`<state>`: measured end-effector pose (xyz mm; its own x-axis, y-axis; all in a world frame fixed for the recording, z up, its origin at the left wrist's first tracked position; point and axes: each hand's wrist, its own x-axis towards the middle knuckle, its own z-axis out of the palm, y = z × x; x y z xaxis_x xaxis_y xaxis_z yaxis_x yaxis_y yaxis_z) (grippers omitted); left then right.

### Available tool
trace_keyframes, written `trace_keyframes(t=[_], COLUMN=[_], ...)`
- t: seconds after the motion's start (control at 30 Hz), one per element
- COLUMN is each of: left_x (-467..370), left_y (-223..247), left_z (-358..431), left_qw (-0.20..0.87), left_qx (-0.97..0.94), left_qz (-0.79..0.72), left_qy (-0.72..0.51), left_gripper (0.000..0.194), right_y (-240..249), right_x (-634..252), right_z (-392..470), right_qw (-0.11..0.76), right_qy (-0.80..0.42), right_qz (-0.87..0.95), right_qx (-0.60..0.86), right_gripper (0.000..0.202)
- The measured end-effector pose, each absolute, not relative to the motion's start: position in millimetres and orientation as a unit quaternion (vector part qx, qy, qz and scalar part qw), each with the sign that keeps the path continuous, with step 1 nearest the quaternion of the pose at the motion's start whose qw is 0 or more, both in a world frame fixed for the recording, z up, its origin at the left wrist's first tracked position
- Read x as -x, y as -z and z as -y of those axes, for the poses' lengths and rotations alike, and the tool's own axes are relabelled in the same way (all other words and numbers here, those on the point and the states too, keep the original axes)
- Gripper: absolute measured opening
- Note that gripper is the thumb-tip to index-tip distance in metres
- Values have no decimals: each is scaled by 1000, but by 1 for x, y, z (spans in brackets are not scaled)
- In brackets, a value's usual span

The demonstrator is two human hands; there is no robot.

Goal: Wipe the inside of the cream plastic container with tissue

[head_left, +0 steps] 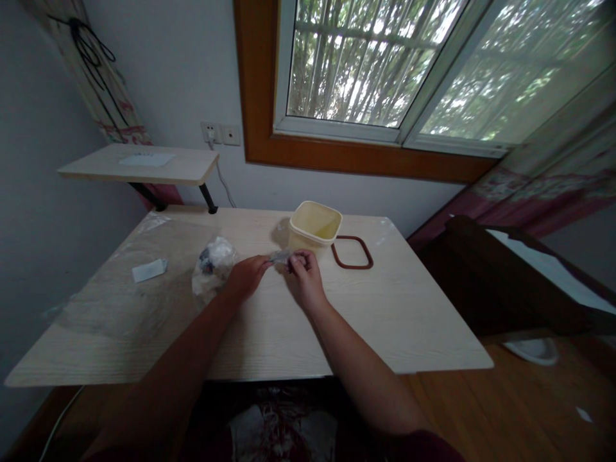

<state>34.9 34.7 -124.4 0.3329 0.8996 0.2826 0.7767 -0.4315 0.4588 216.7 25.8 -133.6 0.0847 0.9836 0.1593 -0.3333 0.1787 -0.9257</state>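
A small clear packet (280, 257), crinkled and shiny, is held flat just in front of the cream tub (315, 226), slightly above the table surface

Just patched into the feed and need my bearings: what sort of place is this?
Probably a room in a home, not a workshop: a light wooden desk under a barred window, patterned curtains, and wooden flooring.

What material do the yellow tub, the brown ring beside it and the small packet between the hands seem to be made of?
Yellow tub: likely plastic, smooth matte walls with a moulded rim.
Brown ring: probably rubber or silicone, thin and flat on the table.
Small packet, held by left hand and right hand: seemingly clear plastic film, see-through, faintly glinting.
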Motion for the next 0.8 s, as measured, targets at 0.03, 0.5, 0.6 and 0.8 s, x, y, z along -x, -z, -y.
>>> trace_keyframes(t=[0.03,0.5,0.6,0.8], left_x=[-35,-22,-23,-22], left_y=[124,125,124,119], left_z=[-34,-36,-35,-32], left_qw=[117,31,52,164], left_qx=[-804,-843,-838,-813], left_qz=[-522,-473,-479,-471], left_qy=[-261,-253,-258,-300], left_gripper=[34,31,32,31], right_y=[134,129,130,127], right_x=[-216,-218,-215,-222], right_z=[-24,-17,-17,-15], right_qw=[630,626,617,624], right_qy=[-535,-448,-448,-381], right_qz=[428,529,532,570], right_qx=[365,356,369,376], right_gripper=[31,47,48,18])
